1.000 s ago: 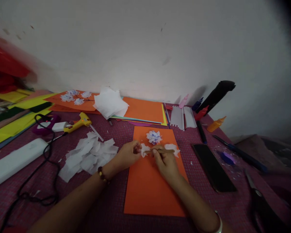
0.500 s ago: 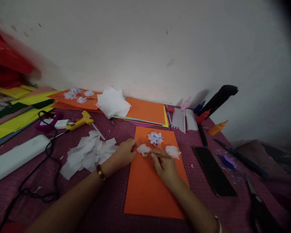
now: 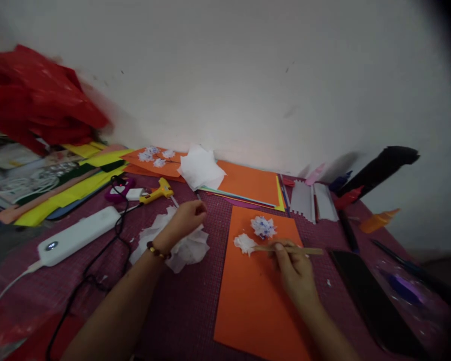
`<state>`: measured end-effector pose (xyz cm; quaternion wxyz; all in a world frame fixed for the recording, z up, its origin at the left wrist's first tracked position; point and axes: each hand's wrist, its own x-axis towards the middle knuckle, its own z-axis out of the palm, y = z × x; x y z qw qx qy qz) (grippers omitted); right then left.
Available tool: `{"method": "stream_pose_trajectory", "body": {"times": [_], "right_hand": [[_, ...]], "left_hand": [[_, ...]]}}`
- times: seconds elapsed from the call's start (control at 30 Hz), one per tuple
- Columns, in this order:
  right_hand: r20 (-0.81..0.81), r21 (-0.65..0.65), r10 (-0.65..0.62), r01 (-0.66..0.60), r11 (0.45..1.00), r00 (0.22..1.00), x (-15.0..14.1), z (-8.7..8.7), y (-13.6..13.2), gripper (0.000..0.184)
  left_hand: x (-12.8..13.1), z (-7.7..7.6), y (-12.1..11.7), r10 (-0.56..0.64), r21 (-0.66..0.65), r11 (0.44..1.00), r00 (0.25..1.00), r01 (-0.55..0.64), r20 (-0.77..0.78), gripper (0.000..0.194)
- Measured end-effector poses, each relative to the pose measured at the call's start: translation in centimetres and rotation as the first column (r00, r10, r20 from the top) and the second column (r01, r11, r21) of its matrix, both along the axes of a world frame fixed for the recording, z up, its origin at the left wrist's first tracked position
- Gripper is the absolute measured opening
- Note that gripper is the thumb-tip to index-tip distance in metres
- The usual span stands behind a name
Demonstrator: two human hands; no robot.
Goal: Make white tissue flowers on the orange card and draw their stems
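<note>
My right hand (image 3: 291, 268) is closed on a thin wooden stick (image 3: 289, 249) that lies across an orange sheet of paper (image 3: 261, 291). The stick's tip touches a white tissue flower (image 3: 245, 243); a second flower with blue marks (image 3: 263, 226) sits just behind it. My left hand (image 3: 186, 216) hovers over a heap of white tissue pieces (image 3: 180, 243), its fingers curled, reaching toward the yellow glue gun (image 3: 157, 191). Whether anything is in its fingers I cannot make out.
A white power strip (image 3: 77, 234) with a black cord lies at the left. Coloured paper sheets (image 3: 248, 183), a stack of white tissue (image 3: 201, 168) and red cloth (image 3: 41, 108) line the wall. A black phone (image 3: 372, 296), markers and an orange glue bottle (image 3: 378, 220) are at the right.
My left hand let go of the tissue flower and moved left and back over the tissue heap. The view swung left. My right hand still holds the stick.
</note>
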<state>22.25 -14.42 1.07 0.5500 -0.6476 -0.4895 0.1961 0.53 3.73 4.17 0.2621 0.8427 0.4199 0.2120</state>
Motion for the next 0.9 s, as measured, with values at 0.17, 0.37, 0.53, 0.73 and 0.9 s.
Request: {"method": "stream_pose_trajectory", "body": {"times": [0.17, 0.37, 0.53, 0.73, 0.9], "right_hand": [[-0.121, -0.025, 0.037, -0.04, 0.999, 0.992, 0.3, -0.1, 0.1, 0.023], [-0.084, -0.034, 0.073, -0.076, 0.997, 0.994, 0.1, -0.3, -0.1, 0.025], [-0.139, -0.011, 0.072, -0.074, 0.997, 0.988, 0.1, -0.3, 0.0, 0.024], [-0.224, 0.036, 0.096, -0.09, 0.995, 0.97, -0.7, 0.1, 0.2, 0.021], [-0.295, 0.037, 0.169, -0.165, 0.986, 0.941, -1.8, 0.7, 0.2, 0.013]], "left_hand": [[-3.2, -0.1, 2.3, 0.021, 0.014, 1.0, 0.961, -0.018, -0.275, 0.008], [-2.5, -1.4, 1.7, -0.061, -0.02, 0.998, 0.939, 0.057, -0.338, 0.002], [-2.0, -0.4, 1.7, -0.052, -0.058, 0.998, 0.961, 0.037, -0.27, 0.007], [1.0, 1.2, -2.2, -0.088, -0.507, 0.811, 0.918, 0.292, 0.387, 0.017], [4.4, -0.2, -6.2, -0.223, -0.531, 0.718, 0.871, 0.45, 0.437, 0.014]]}}
